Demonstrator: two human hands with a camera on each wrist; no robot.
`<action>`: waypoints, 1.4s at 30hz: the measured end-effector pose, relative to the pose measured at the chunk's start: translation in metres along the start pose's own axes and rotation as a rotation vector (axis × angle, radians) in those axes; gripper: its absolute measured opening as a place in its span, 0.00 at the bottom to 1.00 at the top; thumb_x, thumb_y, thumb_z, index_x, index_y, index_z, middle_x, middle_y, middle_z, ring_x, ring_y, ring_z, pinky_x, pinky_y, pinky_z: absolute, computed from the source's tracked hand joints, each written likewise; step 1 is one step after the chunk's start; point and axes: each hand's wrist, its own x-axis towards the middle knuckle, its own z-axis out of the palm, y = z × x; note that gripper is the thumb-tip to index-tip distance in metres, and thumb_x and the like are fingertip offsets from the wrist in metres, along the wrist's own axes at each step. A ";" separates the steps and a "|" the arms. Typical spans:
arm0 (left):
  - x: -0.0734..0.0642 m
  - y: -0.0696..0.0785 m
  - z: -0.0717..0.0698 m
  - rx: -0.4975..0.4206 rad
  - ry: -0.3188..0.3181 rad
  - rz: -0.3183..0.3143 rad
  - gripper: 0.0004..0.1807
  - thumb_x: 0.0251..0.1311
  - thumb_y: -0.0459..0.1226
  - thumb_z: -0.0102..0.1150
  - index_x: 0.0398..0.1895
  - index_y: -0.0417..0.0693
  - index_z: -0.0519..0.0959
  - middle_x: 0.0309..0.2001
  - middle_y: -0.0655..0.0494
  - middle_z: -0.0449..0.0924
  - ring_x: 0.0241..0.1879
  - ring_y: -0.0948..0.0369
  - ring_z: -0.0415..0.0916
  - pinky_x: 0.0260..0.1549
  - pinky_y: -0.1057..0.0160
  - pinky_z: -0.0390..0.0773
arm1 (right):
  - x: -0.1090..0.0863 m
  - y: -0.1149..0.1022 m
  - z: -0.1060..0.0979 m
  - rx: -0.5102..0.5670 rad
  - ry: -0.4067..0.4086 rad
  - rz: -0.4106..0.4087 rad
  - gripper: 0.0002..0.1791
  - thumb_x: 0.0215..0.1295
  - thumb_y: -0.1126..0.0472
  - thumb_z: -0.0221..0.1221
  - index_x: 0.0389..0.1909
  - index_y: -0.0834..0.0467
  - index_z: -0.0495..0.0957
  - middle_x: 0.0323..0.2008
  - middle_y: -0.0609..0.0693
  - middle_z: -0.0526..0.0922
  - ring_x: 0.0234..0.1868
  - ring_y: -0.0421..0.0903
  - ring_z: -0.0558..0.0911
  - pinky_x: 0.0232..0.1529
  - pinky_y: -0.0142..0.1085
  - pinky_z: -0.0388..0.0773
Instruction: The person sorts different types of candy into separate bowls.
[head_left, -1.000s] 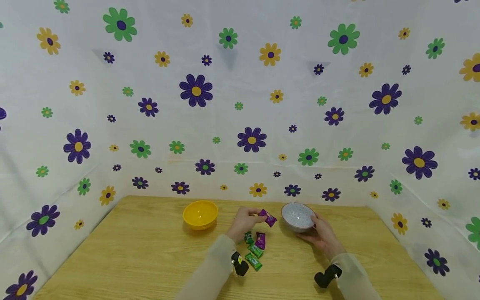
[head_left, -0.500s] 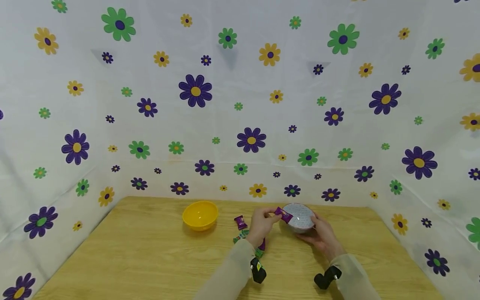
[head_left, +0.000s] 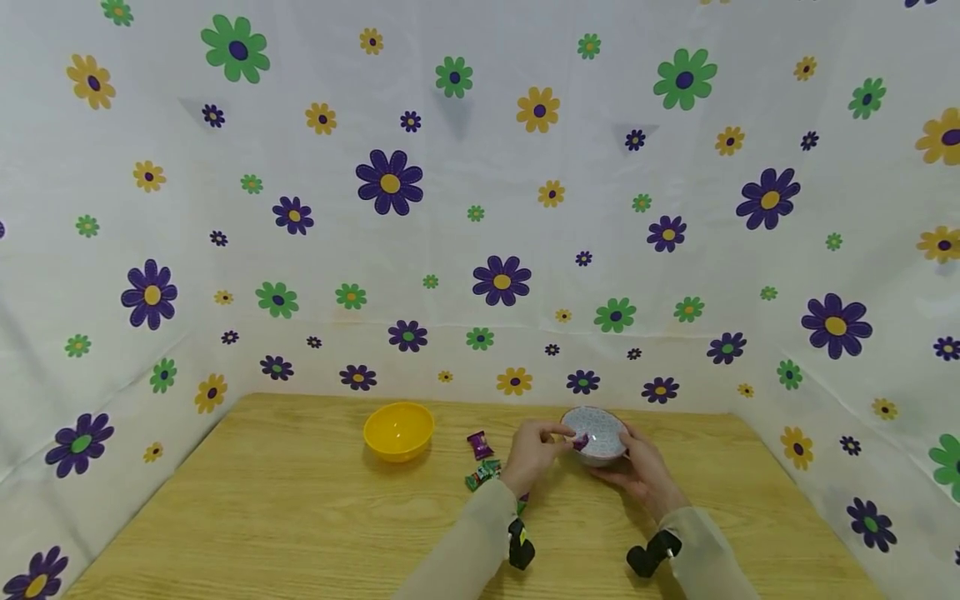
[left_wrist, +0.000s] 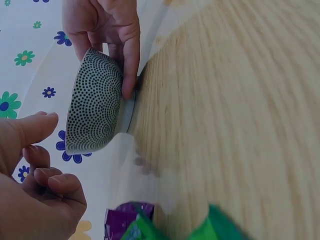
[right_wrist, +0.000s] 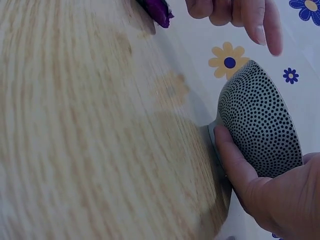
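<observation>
My right hand (head_left: pixel 648 477) holds a patterned bowl (head_left: pixel 600 422) by its side, thumb at the rim and fingers under it. Its outside shows black dots on a pale ground in the right wrist view. Over the bowl's left rim is my left hand (head_left: pixel 534 454), its thumb and fingers apart in the left wrist view. A purple-wrapped candy (head_left: pixel 581 442) shows just beyond those fingertips, within the bowl's outline. Left of my left hand lie another purple candy (head_left: pixel 480 445) and green-wrapped candies (head_left: pixel 482 476); that hand and forearm partly cover the pile.
A yellow bowl (head_left: pixel 399 451) stands at the back left of the wooden table (head_left: pixel 300 517). Behind and along both sides hangs a white flower-print cloth (head_left: pixel 450 237). Both wrists carry small black cameras.
My left hand has carried a purple candy rightward from above the pile to the patterned bowl, and its fingers have let go. The right hand keeps its hold on the bowl.
</observation>
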 end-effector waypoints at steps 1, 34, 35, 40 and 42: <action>-0.001 0.000 -0.002 -0.006 -0.013 0.007 0.08 0.50 0.32 0.63 0.35 0.49 0.84 0.18 0.59 0.69 0.15 0.66 0.59 0.12 0.70 0.58 | 0.000 0.000 0.000 -0.004 0.001 0.002 0.28 0.72 0.60 0.30 0.71 0.54 0.37 0.68 0.64 0.41 0.64 0.65 0.53 0.45 0.60 0.69; -0.008 -0.040 -0.093 0.084 0.133 -0.222 0.12 0.55 0.34 0.59 0.43 0.42 0.79 0.25 0.48 0.74 0.17 0.60 0.67 0.12 0.67 0.68 | 0.001 0.001 -0.003 0.017 -0.015 0.010 0.28 0.72 0.60 0.30 0.71 0.55 0.37 0.68 0.64 0.39 0.65 0.65 0.50 0.47 0.61 0.68; -0.008 -0.041 -0.094 0.086 0.139 -0.232 0.12 0.55 0.35 0.59 0.43 0.42 0.79 0.25 0.49 0.73 0.17 0.60 0.66 0.12 0.67 0.68 | 0.001 0.001 -0.004 0.014 -0.016 0.009 0.28 0.72 0.60 0.30 0.71 0.55 0.37 0.68 0.64 0.39 0.65 0.65 0.51 0.47 0.61 0.68; -0.006 -0.045 -0.097 0.091 0.138 -0.258 0.16 0.55 0.35 0.59 0.48 0.42 0.76 0.32 0.47 0.74 0.26 0.58 0.71 0.20 0.65 0.73 | 0.002 0.002 -0.003 0.007 -0.026 0.002 0.28 0.72 0.61 0.30 0.71 0.55 0.37 0.68 0.65 0.40 0.64 0.65 0.51 0.47 0.61 0.68; -0.005 -0.046 -0.099 0.091 0.138 -0.273 0.18 0.56 0.34 0.58 0.51 0.41 0.74 0.36 0.45 0.75 0.29 0.57 0.72 0.22 0.64 0.75 | 0.002 0.002 -0.002 0.007 -0.033 0.001 0.28 0.72 0.62 0.30 0.71 0.56 0.37 0.68 0.65 0.40 0.64 0.65 0.51 0.47 0.61 0.68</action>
